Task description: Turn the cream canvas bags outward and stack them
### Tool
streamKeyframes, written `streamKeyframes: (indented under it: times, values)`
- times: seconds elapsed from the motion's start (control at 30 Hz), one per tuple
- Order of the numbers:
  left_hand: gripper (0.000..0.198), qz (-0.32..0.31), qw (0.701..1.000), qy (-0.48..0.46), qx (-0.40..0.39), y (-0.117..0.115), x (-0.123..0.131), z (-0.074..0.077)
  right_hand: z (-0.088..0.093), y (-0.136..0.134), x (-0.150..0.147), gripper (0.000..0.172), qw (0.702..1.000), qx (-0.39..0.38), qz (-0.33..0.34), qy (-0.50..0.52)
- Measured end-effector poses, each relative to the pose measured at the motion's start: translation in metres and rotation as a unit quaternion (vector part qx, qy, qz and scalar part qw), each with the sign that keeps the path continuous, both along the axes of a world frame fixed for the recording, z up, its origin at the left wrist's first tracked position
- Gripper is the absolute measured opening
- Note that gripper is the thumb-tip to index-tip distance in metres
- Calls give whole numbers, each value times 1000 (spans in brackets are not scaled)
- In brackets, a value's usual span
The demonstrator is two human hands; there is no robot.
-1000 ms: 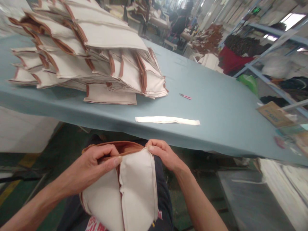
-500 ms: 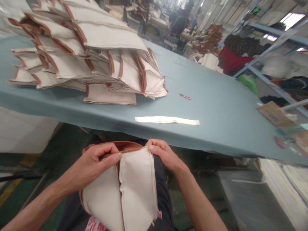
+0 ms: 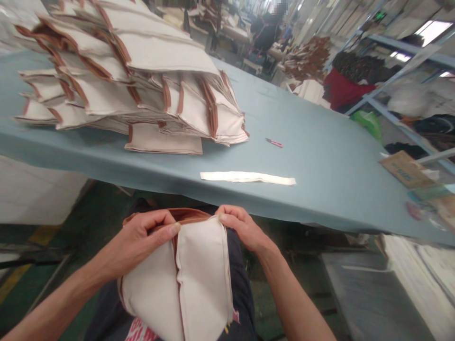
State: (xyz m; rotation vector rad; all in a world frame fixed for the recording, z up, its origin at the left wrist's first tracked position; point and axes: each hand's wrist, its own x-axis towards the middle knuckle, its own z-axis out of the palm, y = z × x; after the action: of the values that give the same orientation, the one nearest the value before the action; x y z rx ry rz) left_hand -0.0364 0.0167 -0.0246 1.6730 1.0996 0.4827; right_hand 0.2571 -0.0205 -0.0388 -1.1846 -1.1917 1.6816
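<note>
We hold a cream canvas bag (image 3: 199, 274) with brown trim over our lap, our left hand (image 3: 142, 241) pinching its top edge and our right hand (image 3: 241, 229) gripping the upper right corner. Beyond them on the blue table (image 3: 320, 166) lie a stack of similar bags (image 3: 124, 80), a white fabric strip (image 3: 248, 177) and a small pink tool (image 3: 274, 142)

Cream canvas bag (image 3: 199, 274), brown-trimmed, creased lengthwise, on lap, held both sides
</note>
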Motion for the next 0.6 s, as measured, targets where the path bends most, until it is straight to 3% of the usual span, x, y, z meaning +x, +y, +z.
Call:
streamKeyframes:
  times: [0.6]
  values:
    - [58, 15, 999, -5, -40, 0, -1, -7, -1, -1, -1, 57, 1000, -7, -2, 4]
